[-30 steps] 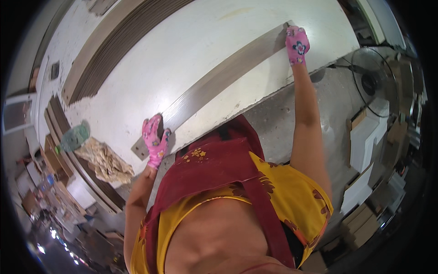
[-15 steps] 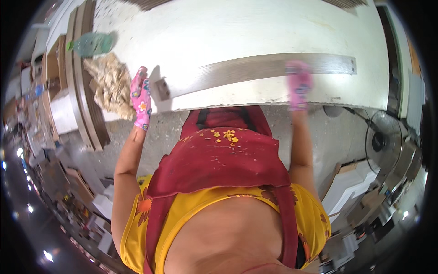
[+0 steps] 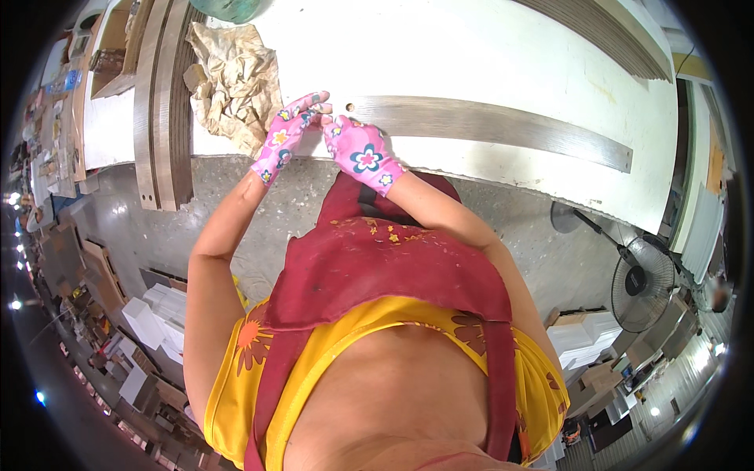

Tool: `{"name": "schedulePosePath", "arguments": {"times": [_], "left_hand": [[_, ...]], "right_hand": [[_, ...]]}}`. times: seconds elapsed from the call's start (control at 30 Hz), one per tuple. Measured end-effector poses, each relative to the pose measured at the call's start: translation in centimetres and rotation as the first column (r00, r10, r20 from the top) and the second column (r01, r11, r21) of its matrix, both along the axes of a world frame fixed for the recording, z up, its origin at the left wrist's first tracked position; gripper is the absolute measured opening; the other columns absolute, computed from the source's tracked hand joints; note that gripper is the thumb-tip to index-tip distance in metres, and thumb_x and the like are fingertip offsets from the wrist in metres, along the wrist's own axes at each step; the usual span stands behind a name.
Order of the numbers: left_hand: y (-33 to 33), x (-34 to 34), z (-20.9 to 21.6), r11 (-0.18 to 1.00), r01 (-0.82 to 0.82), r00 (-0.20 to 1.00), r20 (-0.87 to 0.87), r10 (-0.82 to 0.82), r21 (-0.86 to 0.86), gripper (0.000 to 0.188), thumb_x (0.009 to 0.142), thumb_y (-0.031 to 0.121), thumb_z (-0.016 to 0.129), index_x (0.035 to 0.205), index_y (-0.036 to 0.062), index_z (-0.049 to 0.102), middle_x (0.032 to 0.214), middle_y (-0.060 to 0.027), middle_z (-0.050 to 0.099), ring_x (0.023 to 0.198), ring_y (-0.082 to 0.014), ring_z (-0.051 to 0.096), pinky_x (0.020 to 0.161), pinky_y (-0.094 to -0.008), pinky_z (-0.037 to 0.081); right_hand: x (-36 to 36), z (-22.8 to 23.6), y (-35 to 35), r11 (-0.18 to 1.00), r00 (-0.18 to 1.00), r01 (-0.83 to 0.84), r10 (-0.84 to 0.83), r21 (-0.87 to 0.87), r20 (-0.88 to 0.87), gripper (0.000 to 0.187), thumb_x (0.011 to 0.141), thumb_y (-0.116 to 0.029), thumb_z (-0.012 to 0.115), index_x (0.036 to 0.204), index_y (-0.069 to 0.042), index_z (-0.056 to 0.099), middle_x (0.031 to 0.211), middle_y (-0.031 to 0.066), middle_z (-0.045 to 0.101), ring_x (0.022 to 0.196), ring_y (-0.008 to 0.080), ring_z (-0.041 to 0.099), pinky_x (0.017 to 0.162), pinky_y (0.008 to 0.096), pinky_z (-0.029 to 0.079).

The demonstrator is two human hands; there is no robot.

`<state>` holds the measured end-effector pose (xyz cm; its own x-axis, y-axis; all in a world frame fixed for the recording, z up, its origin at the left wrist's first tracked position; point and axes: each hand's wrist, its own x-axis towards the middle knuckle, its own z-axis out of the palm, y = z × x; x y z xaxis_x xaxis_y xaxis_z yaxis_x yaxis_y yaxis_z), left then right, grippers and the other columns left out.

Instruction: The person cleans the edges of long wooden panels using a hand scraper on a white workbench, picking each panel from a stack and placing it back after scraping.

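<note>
A long flat strip with a grey-brown wood-grain face [image 3: 487, 122] lies along the front of the white tabletop. At its left end my two hands, in pink flowered gloves, come close together. My left hand [image 3: 289, 135] has its fingers stretched out toward the right, thumb apart from them. My right hand [image 3: 360, 153] rests by the strip's end with its fingers closed and pointing at the left hand. What the right fingers hold, if anything, is hidden. Beside the left hand lies a crumpled beige cloth [image 3: 239, 86]. A small brown spot [image 3: 350, 107] shows just beyond the right fingers.
Stacked strips [image 3: 162, 102] stand at the table's left, and more strips [image 3: 609, 35] lie at the far right. A green bottle [image 3: 228, 8] is cut off by the top edge. On the floor at right stands a fan [image 3: 642, 282], near white panels [image 3: 585, 337].
My right hand has moved left along the strip to meet my left hand. The view has shifted, so the fan shows more fully and the bottle less. The small brown block is no longer plainly visible.
</note>
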<state>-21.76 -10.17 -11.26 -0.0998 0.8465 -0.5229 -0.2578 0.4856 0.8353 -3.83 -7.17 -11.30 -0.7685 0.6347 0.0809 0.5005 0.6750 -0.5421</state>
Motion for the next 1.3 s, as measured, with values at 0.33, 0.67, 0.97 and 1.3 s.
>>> {"name": "schedulePosePath", "arguments": {"times": [0.33,0.67,0.97,1.3], "left_hand": [[-0.6,-0.9,-1.1,0.992,0.050,0.990,0.123,-0.064,0.114,0.040,0.092,0.012,0.052,0.127,-0.0060,0.045,0.105,-0.0112,0.060,0.088,-0.0159,0.060,0.083,-0.0271,0.051],[-0.9,-3.1,-2.8,0.946,-0.080,0.992,0.120,0.043,0.314,0.052,0.089,0.012,0.054,0.132,-0.0088,0.035,0.128,-0.0217,0.047,0.103,-0.0234,0.057,0.090,-0.0313,0.048],[-0.4,0.1,-1.8,0.952,-0.124,0.970,-0.169,0.176,0.281,0.047,0.091,0.005,0.047,0.135,-0.0037,0.034,0.133,-0.0176,0.044,0.108,-0.0239,0.054,0.094,-0.0324,0.044],[-1.0,2.9,-2.6,0.930,-0.105,0.885,-0.394,0.248,0.351,0.047,0.092,0.017,0.045,0.137,0.0026,0.035,0.134,-0.0148,0.044,0.120,-0.0246,0.046,0.100,-0.0351,0.041]], "right_hand": [[17.3,-4.1,7.4,0.677,0.704,0.689,-0.710,0.259,-0.018,0.012,0.084,-0.019,0.054,0.078,-0.012,0.061,0.075,0.0066,0.060,0.063,0.0193,0.057,0.056,0.0337,0.048],[-0.7,-0.4,-2.6,0.995,0.996,-0.072,0.075,0.075,-0.045,0.008,0.081,-0.021,0.052,0.082,-0.013,0.056,0.076,0.0070,0.057,0.065,0.0236,0.060,0.056,0.0367,0.050],[3.9,-0.8,3.6,0.963,0.981,0.194,-0.192,0.188,-0.029,0.011,0.078,-0.018,0.050,0.082,-0.010,0.057,0.076,0.0064,0.060,0.070,0.0208,0.063,0.054,0.0347,0.050],[45.3,-2.3,18.8,0.338,0.274,0.847,-0.939,0.410,0.208,0.028,0.089,-0.029,0.044,0.093,-0.008,0.062,0.089,0.0132,0.062,0.077,0.0269,0.062,0.068,0.0389,0.051]]}}
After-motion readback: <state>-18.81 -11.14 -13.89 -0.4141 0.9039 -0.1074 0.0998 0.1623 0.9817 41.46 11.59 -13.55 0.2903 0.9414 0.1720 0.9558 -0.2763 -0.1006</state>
